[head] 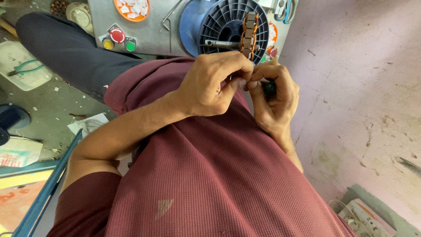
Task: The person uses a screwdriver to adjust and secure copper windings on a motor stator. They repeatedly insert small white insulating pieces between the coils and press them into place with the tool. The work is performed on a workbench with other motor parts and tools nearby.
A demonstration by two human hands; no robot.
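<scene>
- Three push buttons [117, 39], red, yellow and green, sit on the grey machine panel [149, 30] at far left.
- I see my left hand [215, 83] curled tight, fingertips pinching something too small to tell.
- Just above, a wound stator core [250, 35] sits on a shaft before a blue spool [219, 22].
- My right hand [274, 98] is closed around a dark tool handle [269, 89], touching the left.

- Spool [228, 26] at twelve o'clock, behind both hands.
- Push buttons [117, 38] at eleven o'clock, left of the spool.
- Pliers [24, 68] on a tray [13, 79] at nine o'clock.
</scene>
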